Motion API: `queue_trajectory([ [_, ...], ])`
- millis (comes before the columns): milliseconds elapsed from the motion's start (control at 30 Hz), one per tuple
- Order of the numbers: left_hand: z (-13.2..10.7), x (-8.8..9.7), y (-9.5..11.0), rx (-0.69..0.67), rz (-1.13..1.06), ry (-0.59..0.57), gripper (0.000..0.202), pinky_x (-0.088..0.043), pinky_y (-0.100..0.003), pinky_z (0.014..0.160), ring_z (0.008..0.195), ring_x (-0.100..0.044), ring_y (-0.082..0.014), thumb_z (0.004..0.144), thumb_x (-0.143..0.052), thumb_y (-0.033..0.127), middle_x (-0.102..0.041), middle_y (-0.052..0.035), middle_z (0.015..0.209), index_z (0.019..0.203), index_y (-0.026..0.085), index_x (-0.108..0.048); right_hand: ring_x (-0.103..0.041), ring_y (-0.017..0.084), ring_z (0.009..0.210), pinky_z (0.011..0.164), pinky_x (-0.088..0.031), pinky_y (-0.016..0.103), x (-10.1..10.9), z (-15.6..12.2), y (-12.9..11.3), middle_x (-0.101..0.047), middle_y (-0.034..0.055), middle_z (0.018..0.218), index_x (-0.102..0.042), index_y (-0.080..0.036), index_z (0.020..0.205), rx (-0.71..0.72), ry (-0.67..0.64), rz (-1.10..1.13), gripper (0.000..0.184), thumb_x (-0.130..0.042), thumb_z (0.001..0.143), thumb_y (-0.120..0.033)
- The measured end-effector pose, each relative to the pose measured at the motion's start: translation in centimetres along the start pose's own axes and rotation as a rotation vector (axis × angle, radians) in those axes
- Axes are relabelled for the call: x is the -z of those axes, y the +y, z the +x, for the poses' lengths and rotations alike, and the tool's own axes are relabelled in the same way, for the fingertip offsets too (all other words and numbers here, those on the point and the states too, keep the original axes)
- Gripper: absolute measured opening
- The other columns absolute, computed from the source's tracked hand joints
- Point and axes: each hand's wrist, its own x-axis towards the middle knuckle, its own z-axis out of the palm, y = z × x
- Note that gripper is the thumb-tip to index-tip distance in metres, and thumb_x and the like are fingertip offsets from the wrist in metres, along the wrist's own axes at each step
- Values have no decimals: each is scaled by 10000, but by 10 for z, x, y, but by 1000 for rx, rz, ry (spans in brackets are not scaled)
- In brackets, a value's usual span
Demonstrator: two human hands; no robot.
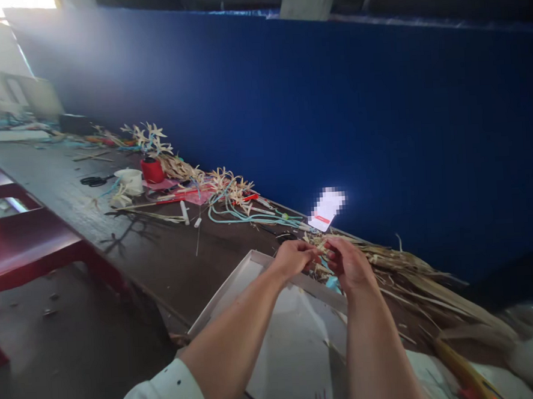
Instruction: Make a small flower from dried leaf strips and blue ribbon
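Over the far edge of the shallow white box lid point(253, 284), my left hand point(296, 258) and my right hand point(349, 263) face each other, nearly touching. Both are closed in a pinch, thumbs against fingers. Pale straw-like bits point(315, 240) show between and behind the fingertips; what exactly is pinched is too small to make out. Just beyond the fingers lies a lit phone point(324, 215), its screen blurred out. A light blue scrap point(333, 284) sits beneath my right hand.
Long dry straw strips point(415, 268) lie to the right along the blue partition point(332, 99). Light blue cords point(244, 216), straw flowers point(229, 186), a red pot point(152, 170), a white cup point(130, 181) and black scissors point(96, 181) lie leftward. A red stool point(29, 244) stands beside the table.
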Motion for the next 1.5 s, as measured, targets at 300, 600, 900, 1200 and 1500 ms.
queue_trajectory([
  [300,4,1,-6,-33,85,-31,153,-320,-182,446,427,-399,-42,736,-598,219,-607,-22,600,745,81,-665,-422,30,454,327,-283,120,1,2,2,-576,-28,633,-662,-159,689,29,38,-4,248,-764,512,-300],
  [600,8,1,-11,-42,120,-32,176,-317,-175,440,429,-399,-43,721,-606,260,-607,-13,599,746,94,-662,-407,31,437,318,-274,127,0,4,2,-565,-25,593,-638,-151,628,31,65,0,210,-761,507,-271],
  [900,11,2,-16,-65,139,-16,180,-309,-175,433,424,-403,-44,720,-605,248,-606,-13,598,787,93,-668,-408,38,420,303,-264,133,-1,3,0,-548,-23,532,-614,-144,584,2,99,23,153,-725,511,-221],
  [1200,11,2,-16,-52,167,1,185,-317,-174,435,428,-412,-49,730,-593,246,-623,-21,617,804,98,-675,-413,45,404,292,-264,146,-1,4,1,-568,-20,535,-604,-156,579,5,112,9,180,-748,497,-225],
  [1500,10,4,-15,-78,294,31,226,-346,-182,461,469,-456,-72,724,-597,288,-658,-37,657,830,117,-701,-429,48,408,296,-272,149,2,6,3,-585,-15,547,-636,-152,616,22,79,-17,221,-779,496,-271],
])
